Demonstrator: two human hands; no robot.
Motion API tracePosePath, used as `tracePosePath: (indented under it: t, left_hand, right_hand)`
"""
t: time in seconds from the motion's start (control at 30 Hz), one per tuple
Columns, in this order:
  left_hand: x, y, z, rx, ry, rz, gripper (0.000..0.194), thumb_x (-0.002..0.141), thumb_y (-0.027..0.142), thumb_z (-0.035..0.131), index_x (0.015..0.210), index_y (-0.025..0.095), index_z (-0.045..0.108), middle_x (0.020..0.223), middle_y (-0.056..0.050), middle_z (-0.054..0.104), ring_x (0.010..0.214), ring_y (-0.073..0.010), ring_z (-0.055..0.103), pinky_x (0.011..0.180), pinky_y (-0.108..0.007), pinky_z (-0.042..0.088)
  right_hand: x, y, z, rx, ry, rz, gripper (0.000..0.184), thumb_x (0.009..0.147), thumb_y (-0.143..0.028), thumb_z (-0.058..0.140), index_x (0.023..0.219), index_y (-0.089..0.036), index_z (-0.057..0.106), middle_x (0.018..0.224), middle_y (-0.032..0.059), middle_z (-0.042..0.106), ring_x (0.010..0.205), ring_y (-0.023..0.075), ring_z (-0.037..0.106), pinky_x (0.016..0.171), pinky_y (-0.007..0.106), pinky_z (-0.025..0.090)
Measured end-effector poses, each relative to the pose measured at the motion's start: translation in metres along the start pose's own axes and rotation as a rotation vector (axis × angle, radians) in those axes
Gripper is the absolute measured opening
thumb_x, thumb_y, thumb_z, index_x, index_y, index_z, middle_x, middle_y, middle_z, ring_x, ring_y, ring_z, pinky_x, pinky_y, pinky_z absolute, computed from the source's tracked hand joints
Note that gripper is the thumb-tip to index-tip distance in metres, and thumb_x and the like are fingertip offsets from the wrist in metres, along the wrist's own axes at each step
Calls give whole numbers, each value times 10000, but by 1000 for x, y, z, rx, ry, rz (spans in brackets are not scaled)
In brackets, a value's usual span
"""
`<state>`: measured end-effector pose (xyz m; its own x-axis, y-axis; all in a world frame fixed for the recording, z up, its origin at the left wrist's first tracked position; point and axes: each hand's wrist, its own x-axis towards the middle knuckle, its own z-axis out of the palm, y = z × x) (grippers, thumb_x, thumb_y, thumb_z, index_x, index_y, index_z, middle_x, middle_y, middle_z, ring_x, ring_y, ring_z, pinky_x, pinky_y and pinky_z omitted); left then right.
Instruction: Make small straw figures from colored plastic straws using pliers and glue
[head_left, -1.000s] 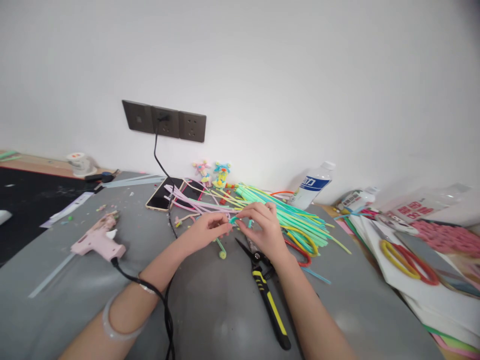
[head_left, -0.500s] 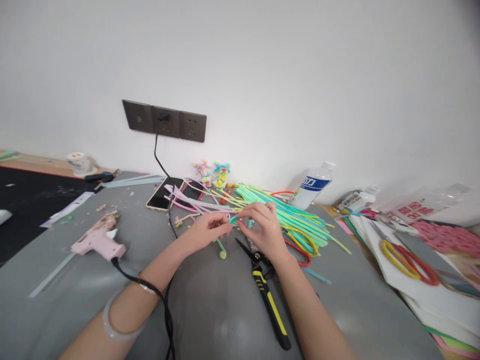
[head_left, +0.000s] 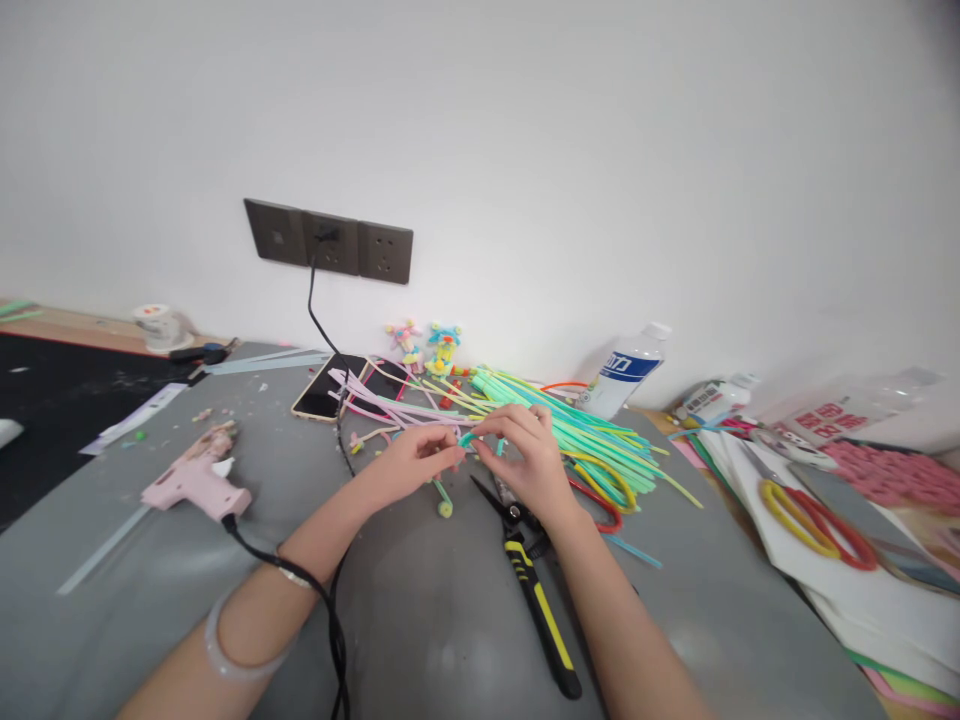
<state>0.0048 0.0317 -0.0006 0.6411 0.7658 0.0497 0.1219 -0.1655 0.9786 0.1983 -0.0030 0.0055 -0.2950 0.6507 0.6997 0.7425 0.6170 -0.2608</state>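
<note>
Between my two hands is a short teal pipe cleaner piece (head_left: 466, 439), pinched at both sides by fingertips. My left hand (head_left: 417, 462) is closed on its left end, and my right hand (head_left: 526, 456) pinches it from the right. Fingers cover most of the piece. Below my left fingers lies a green pipe cleaner (head_left: 442, 492) with a coiled yellow-green end. Black and yellow cutters (head_left: 538, 600) rest with jaws apart beside my right wrist, one handle partly hidden by the arm. Behind the right hand spreads a bundle of green and teal pipe cleaners (head_left: 600, 440).
A pink glue gun (head_left: 196, 482) lies at left, its black cord (head_left: 336, 640) running past my left forearm. Two small pipe cleaner figures (head_left: 444, 350) stand by the wall near phones (head_left: 330, 388). A bottle (head_left: 624, 372) and scissors (head_left: 817, 525) on paper are at right.
</note>
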Motion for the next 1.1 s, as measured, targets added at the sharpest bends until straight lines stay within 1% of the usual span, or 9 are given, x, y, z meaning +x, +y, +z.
tracePosePath:
  t: [0.27, 0.6, 0.83, 1.1]
  left_hand:
    - [0, -1, 1, -8, 2, -3, 319, 834, 436, 567, 671, 165, 524, 661, 20, 535, 587, -105, 462, 578, -225, 375]
    - [0, 0, 1, 11, -3, 12, 342, 838, 469, 563, 677, 169, 526, 685, 15, 552, 601, -109, 480, 592, -231, 408]
    - [-1, 0, 0, 11, -8, 10, 337, 844, 462, 558, 678, 171, 522, 691, 15, 549, 598, -108, 472, 587, -230, 398]
    - [-1, 0, 0, 23, -4, 11, 339, 842, 467, 554, 679, 171, 522, 689, 13, 551, 602, -110, 477, 585, -232, 405]
  right_hand:
    - [0, 1, 1, -8, 13, -11, 16, 909, -223, 620, 913, -236, 628, 898, 24, 691, 845, 187, 639, 791, 366, 305]
    - [1, -1, -1, -12, 10, 3, 21, 911, -235, 618, 902, -243, 635, 884, 24, 699, 833, 191, 648, 796, 374, 312]
    - [1, 0, -1, -9, 13, -6, 21, 911, -229, 622, 901, -239, 637, 877, 18, 696, 821, 184, 648, 796, 372, 306]
    - [1, 0, -1, -57, 12, -19, 21, 908, -236, 623, 900, -242, 641, 886, 20, 699, 831, 190, 654, 802, 365, 311]
